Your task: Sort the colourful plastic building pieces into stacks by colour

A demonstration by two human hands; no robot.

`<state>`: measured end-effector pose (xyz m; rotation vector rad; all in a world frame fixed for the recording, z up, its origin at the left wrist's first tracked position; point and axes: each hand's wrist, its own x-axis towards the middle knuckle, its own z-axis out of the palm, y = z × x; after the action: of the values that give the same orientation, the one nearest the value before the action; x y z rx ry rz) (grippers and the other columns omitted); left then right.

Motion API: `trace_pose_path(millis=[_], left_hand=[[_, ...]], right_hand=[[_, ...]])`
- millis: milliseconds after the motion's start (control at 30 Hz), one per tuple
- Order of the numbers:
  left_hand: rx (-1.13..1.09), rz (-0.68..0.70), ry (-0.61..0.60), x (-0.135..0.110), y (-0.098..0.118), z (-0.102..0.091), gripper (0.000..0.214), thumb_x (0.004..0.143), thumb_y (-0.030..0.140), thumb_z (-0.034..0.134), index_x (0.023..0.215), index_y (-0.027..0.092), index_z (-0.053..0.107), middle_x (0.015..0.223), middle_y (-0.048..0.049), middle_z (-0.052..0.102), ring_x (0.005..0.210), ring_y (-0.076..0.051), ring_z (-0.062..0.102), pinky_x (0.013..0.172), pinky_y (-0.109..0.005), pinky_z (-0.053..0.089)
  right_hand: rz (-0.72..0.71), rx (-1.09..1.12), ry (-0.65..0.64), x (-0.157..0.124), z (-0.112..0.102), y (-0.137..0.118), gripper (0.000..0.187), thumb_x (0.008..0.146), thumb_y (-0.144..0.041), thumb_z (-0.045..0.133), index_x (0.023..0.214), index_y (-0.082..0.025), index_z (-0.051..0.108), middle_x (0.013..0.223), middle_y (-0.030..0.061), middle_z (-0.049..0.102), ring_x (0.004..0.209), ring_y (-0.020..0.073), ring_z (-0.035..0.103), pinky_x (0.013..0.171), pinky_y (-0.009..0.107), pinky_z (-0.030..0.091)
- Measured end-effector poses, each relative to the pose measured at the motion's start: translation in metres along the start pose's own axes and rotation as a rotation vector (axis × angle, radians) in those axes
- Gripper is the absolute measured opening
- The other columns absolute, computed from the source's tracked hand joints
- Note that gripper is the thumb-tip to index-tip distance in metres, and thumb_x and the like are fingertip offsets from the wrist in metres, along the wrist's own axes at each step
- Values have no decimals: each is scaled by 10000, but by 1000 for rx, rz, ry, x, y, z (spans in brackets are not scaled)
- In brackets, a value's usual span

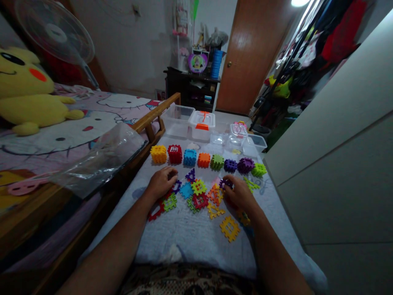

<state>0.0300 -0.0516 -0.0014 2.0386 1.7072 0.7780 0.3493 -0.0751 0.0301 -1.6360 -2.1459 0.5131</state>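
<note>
My right hand (241, 191) is closed on a dark purple interlocking tile (226, 184), held at the fingertips. My left hand (162, 182) is loosely curled with thumb and fingers apart, just above a purple tile (176, 187); I see nothing gripped in it. Between the hands lie loose plastic tiles: a purple triangle (190, 175), a blue square (186, 190), a lime square (199, 187), a red window tile (200, 200) and orange pieces (215, 194). Closer to me are a yellow triangle (215, 211) and a yellow window square (230, 228). My right forearm partly covers other tiles.
Behind the hands runs a row of colour-sorted stacks, from yellow (159, 154) and red (175, 154) to lime (259, 169). Clear plastic bins (179, 121) stand at the far end. A wooden bed rail (153, 119) borders the left, a white cabinet (337, 155) the right.
</note>
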Motion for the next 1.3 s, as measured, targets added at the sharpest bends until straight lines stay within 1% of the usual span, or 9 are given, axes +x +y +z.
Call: trace_pose_path(millis=[67, 133, 300, 467, 700, 867, 1067, 1167, 1300], left_hand=[[-36, 12, -16, -1, 2, 1, 226, 789, 339, 526, 919, 203, 651, 937, -52, 711, 859, -222, 669, 812, -334, 522], [-49, 15, -29, -1, 2, 2, 242, 794, 347, 522, 930, 194, 652, 945, -60, 716, 861, -226, 675, 811, -337, 524], [-47, 11, -48, -1, 1, 3, 252, 803, 348, 510, 942, 189, 649, 947, -67, 720, 849, -230, 678, 802, -345, 522], [-37, 15, -46, -1, 0, 3, 245, 798, 347, 514, 938, 197, 649, 943, -63, 722, 855, -229, 677, 800, -340, 519], [-40, 17, -44, 0, 2, 2, 246, 786, 356, 522, 926, 202, 654, 936, -63, 726, 850, -232, 674, 800, -342, 517], [-48, 13, -38, -1, 3, 1, 233, 776, 357, 535, 912, 214, 660, 915, -46, 730, 835, -228, 675, 784, -333, 518], [-27, 21, -47, 0, 1, 1, 242, 785, 352, 525, 923, 206, 660, 936, -55, 726, 842, -232, 678, 790, -335, 517], [-40, 20, -45, 1, 1, 2, 237, 778, 347, 529, 915, 206, 663, 931, -58, 725, 837, -236, 676, 787, -341, 517], [-53, 21, -38, 0, 2, 1, 223, 769, 347, 539, 895, 213, 664, 924, -53, 726, 841, -232, 671, 797, -339, 516]], right_hand=[[97, 112, 77, 2, 0, 6, 325, 857, -255, 521, 1176, -213, 573, 869, 35, 688, 775, 201, 621, 724, 316, 457], [153, 129, 106, 4, 2, 12, 360, 853, -267, 519, 1206, -205, 555, 824, 24, 678, 721, 197, 620, 686, 311, 462], [93, -114, 153, 8, 9, 29, 379, 820, -245, 566, 1188, -154, 591, 1128, 130, 645, 1041, 268, 578, 897, 375, 444], [116, -296, 200, 7, 12, 37, 423, 820, -288, 596, 1220, -152, 589, 1138, 146, 607, 1065, 297, 524, 930, 405, 404], [172, -446, 130, 4, 12, 30, 539, 779, -438, 661, 1237, -165, 580, 1120, 147, 592, 1047, 325, 505, 873, 407, 387], [196, -467, 79, 7, 11, 27, 430, 794, -420, 643, 1159, -192, 625, 1102, 143, 603, 1030, 320, 518, 839, 401, 387], [266, -499, 39, 12, 9, 21, 397, 782, -454, 638, 1072, -183, 649, 1086, 150, 603, 1021, 332, 517, 823, 412, 380], [242, -483, 40, 12, 9, 18, 364, 770, -410, 646, 1057, -184, 652, 1085, 144, 600, 1016, 322, 511, 820, 406, 371], [149, -436, 84, 12, 4, 20, 445, 727, -346, 669, 1143, -195, 626, 1126, 127, 588, 1020, 306, 493, 832, 391, 359]])
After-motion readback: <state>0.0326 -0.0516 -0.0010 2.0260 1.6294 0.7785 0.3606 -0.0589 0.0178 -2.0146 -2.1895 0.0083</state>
